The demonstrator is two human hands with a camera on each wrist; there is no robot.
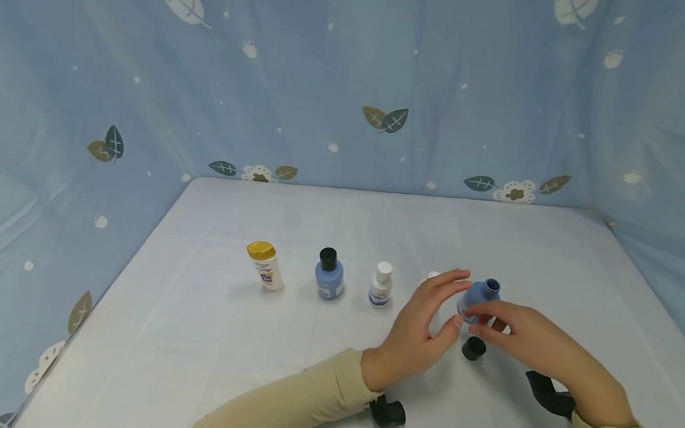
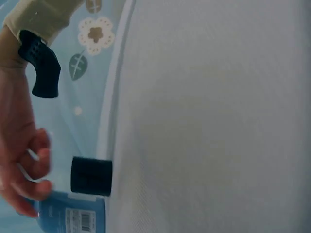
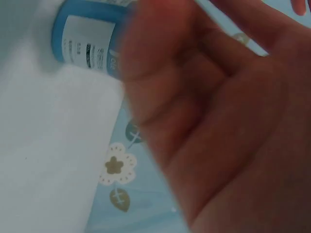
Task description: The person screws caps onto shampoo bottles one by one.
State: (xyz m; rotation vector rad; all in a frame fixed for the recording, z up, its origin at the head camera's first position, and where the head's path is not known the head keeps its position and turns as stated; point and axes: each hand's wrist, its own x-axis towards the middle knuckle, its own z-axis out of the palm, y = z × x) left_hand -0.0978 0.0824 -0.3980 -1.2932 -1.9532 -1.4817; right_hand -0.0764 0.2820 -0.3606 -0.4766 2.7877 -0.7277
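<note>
A blue bottle [image 1: 482, 295] stands uncapped on the right part of the table, its dark mouth showing. Just in front of it lies a black cap [image 1: 473, 348], also seen beside the bottle [image 2: 73, 213] in the left wrist view. My left hand [image 1: 418, 329] is spread at the bottle's left side, thumb and fingers apart with nothing between them. From the right, my right hand [image 1: 525, 333] reaches to the bottle's lower front, its fingers loosely bent and holding nothing. Blurred and large in the right wrist view, that hand [image 3: 233, 126] covers part of the bottle.
To the left stand a small white bottle [image 1: 381, 285], a blue bottle with black cap [image 1: 328, 279] and a white bottle with gold cap [image 1: 266, 266]. A white top [image 1: 432, 275] peeks from behind my left hand. Patterned blue cloth [image 1: 352, 75] hangs behind the white table [image 1: 191, 336].
</note>
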